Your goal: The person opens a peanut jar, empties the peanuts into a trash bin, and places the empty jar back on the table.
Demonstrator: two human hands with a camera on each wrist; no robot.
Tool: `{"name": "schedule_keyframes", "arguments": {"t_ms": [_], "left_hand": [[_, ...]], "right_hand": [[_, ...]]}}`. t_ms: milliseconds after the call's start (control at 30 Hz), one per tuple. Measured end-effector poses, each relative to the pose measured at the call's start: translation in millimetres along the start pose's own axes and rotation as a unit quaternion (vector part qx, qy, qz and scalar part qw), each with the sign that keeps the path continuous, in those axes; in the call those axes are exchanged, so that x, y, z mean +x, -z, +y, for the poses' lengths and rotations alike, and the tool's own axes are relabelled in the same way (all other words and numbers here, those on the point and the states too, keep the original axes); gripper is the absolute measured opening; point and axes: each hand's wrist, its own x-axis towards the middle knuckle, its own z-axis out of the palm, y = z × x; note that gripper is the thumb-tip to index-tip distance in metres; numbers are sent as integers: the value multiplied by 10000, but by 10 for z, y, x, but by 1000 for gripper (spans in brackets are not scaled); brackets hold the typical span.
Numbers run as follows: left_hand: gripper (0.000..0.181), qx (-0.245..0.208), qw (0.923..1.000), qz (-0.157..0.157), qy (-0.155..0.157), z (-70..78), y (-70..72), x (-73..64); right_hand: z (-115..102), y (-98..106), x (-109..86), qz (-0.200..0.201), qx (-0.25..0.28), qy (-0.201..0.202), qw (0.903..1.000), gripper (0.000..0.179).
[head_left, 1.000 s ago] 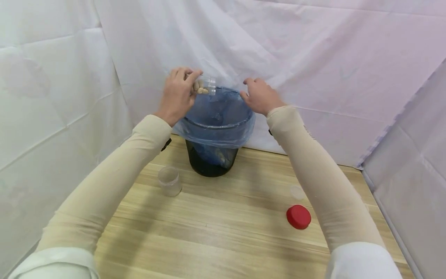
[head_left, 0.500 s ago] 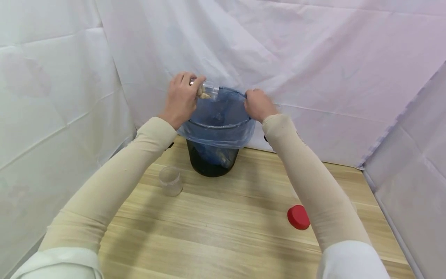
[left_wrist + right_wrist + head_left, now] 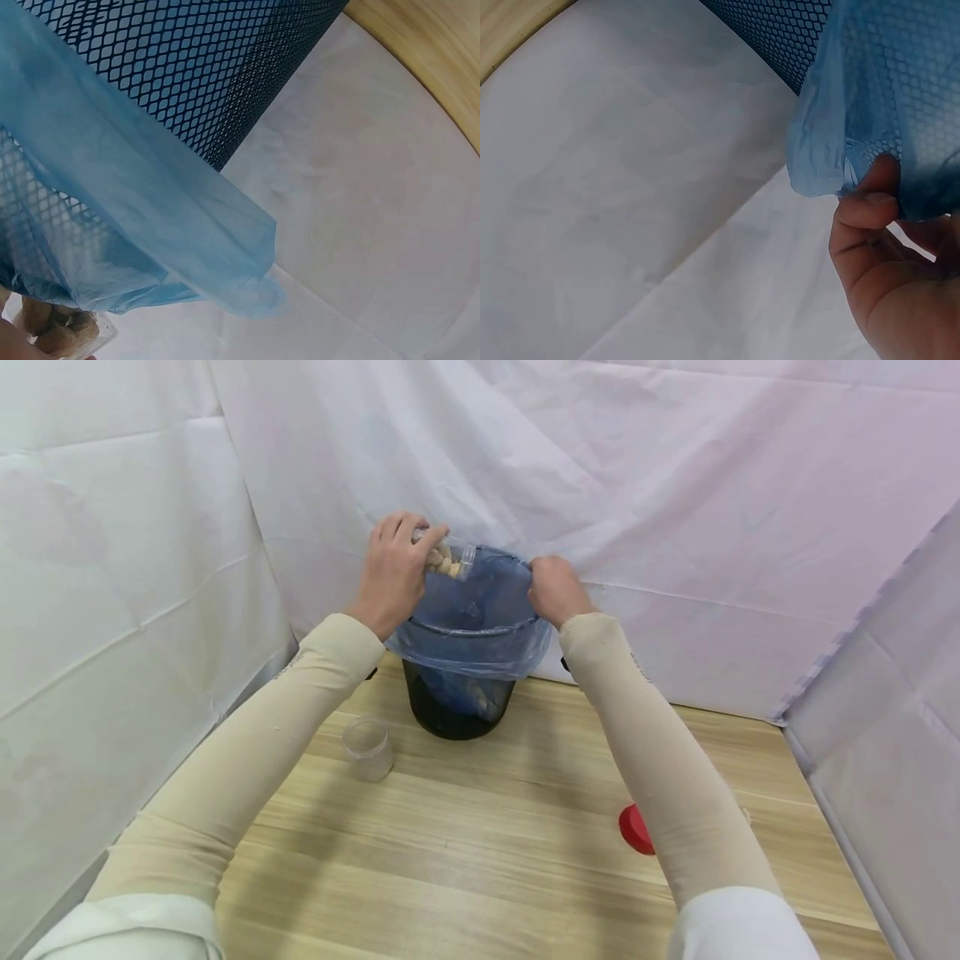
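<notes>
My left hand [image 3: 392,568] grips a clear plastic jar [image 3: 468,560], tipped on its side with its mouth facing right over the bin. Tan, nut-like pieces [image 3: 444,562] lie inside it; in the left wrist view they show brown [image 3: 56,330] at the lower left corner. The black mesh bin [image 3: 453,714] stands upright, lined with a blue plastic bag [image 3: 472,656] folded over its rim. At the right side of that rim my right hand [image 3: 557,589] holds on, thumb and fingers pinching bag and edge together, as the right wrist view shows.
A second clear jar [image 3: 367,750], lidless, stands on the wooden table [image 3: 450,868] left of the bin. To the right a red lid [image 3: 634,831] lies partly hidden beneath my right forearm. White sheeting [image 3: 675,510] hangs close behind the bin.
My right hand has come down and left from above the bin and taken hold of its rim. The left hand has shifted slightly right with the jar, whose pieces lie nearer its mouth.
</notes>
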Motion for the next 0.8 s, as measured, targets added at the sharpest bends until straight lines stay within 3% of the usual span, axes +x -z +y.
{"name": "schedule_keyframes", "arguments": {"t_ms": [533, 800], "left_hand": [[48, 196, 9995, 59, -243, -20, 4, 6], [52, 532, 9977, 0, -409, -23, -5, 5]], "right_hand": [[-26, -20, 27, -50, 2, -22, 10000, 44], [-13, -35, 35, -108, 60, -15, 9999, 43]]}}
